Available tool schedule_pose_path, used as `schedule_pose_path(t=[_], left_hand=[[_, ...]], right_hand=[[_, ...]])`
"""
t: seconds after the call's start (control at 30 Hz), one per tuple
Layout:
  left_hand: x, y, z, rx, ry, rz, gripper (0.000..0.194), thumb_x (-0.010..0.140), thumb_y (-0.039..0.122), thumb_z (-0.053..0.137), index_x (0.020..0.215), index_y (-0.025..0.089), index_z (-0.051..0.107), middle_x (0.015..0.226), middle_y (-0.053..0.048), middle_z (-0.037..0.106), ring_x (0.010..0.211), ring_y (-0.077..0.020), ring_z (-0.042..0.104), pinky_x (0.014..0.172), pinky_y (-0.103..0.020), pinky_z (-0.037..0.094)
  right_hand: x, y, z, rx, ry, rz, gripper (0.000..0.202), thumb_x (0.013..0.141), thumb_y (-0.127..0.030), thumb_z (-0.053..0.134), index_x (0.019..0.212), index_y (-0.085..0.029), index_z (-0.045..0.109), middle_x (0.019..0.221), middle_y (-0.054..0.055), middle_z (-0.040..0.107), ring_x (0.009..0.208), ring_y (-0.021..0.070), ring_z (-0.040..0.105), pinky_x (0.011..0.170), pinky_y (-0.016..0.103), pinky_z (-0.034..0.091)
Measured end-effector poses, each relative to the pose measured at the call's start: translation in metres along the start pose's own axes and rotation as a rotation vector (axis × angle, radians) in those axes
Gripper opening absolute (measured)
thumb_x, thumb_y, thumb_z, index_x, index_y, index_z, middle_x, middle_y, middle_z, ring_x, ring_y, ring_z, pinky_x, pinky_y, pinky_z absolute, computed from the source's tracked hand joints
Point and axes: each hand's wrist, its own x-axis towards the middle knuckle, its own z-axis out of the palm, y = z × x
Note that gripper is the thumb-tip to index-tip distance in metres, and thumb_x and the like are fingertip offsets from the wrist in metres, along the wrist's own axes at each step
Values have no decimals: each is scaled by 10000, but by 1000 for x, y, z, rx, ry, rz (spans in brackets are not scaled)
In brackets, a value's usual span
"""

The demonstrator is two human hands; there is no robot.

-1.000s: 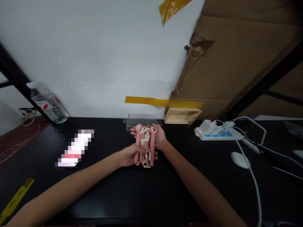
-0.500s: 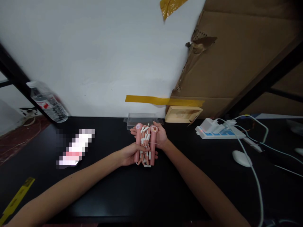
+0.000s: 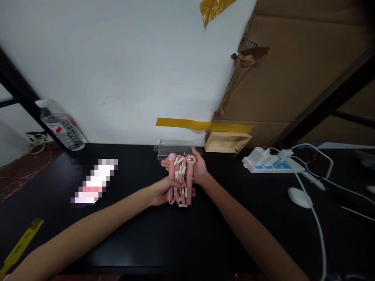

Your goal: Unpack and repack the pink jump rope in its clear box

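Observation:
A pink jump rope (image 3: 190,181) with two thick handles and a bundled cord of pink and white beads is held above the black desk. My left hand (image 3: 161,190) grips it from the left, thumb across the beads. Under and behind the bundle, my right hand (image 3: 200,168) supports the right handle, its thumb pointing up beside the handle's round end. Some fingertips show past the sides of the bundle; the rest are hidden beneath it. Just behind the hands lies a clear plastic box (image 3: 175,146).
A bottle (image 3: 63,128) and a blurred-out phone (image 3: 95,181) are at the left, with a yellow strip (image 3: 23,244) nearer. A shallow tan box (image 3: 227,141) stands by the wall. On the right are a power strip (image 3: 260,165), cables and a white mouse (image 3: 299,197).
The view has shifted very slightly. Both hands keep their hold on the jump rope, with almost no movement.

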Motion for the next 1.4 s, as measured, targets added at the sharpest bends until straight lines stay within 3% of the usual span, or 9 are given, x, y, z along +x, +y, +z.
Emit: schedule_pose_path(t=[0.47, 0.67, 0.8, 0.97, 1.07, 1.13, 1.2, 1.33, 1.4], left_hand=[[0, 0, -1, 18, -34, -50, 374, 717, 183, 789, 1047, 52, 672, 1007, -171, 734, 1040, -319, 696, 981, -444, 490], [-2, 5, 0, 35, -30, -44, 375, 706, 193, 792, 1029, 43, 676, 1015, -170, 729, 989, -279, 707, 944, -402, 518], [-11, 19, 9, 173, 39, 86, 474, 699, 222, 827, 1117, 100, 638, 942, -132, 737, 835, -250, 728, 838, -420, 560], [-17, 36, 13, 581, 172, 175, 422, 690, 212, 792, 1077, 120, 653, 881, -105, 735, 789, -241, 715, 746, -378, 568], [-18, 43, 2, 1075, 340, 382, 224, 746, 216, 694, 953, 137, 667, 807, -64, 707, 727, -211, 679, 709, -339, 538], [-19, 46, -7, 1441, 504, 580, 264, 756, 165, 634, 1020, 162, 648, 861, -47, 700, 764, -210, 659, 734, -338, 513], [-18, 44, -14, 1724, 604, 663, 379, 759, 100, 574, 1129, 174, 613, 976, -62, 694, 863, -230, 649, 770, -346, 497], [-12, 32, -22, 2049, 657, 544, 462, 779, 54, 531, 1218, 194, 576, 1118, -88, 664, 1005, -262, 599, 827, -371, 478], [-9, 27, -24, 2122, 649, 504, 481, 782, 42, 518, 1231, 206, 573, 1170, -93, 648, 1045, -276, 574, 853, -395, 467]], right_hand=[[0, 3, -11, -87, -67, 35, 956, 899, -752, 64, 1154, -28, 634, 1150, 244, 706, 1182, 344, 632, 1070, 511, 425], [2, 4, -9, -141, -53, -45, 827, 890, -722, 219, 1175, -63, 629, 1162, 205, 711, 1178, 338, 630, 1068, 511, 423], [3, 2, -6, -145, -13, -154, 668, 870, -626, 314, 1153, -117, 642, 1155, 166, 722, 1176, 357, 623, 1023, 563, 449], [4, -3, -8, -230, -20, -287, 575, 818, -575, 440, 1145, -151, 651, 1205, 132, 711, 1196, 349, 609, 1043, 564, 429], [0, -10, -12, -360, -15, -424, 526, 827, -557, 497, 1164, -185, 655, 1186, 103, 723, 1195, 327, 611, 1062, 546, 415], [-7, -15, -18, -512, 37, -544, 465, 854, -547, 534, 1166, -226, 664, 1176, 74, 730, 1204, 306, 608, 1070, 524, 411], [-18, -15, -24, -736, 103, -644, 413, 877, -545, 573, 1154, -259, 683, 1218, 57, 714, 1235, 289, 588, 1084, 498, 402], [-41, -4, -37, -1354, 148, -662, 391, 876, -478, 666, 1202, -263, 694, 1372, 86, 618, 1331, 288, 504, 1142, 502, 334], [-49, 4, -41, -1518, 140, -640, 406, 901, -470, 642, 1248, -262, 678, 1398, 106, 591, 1337, 289, 497, 1134, 524, 342]])
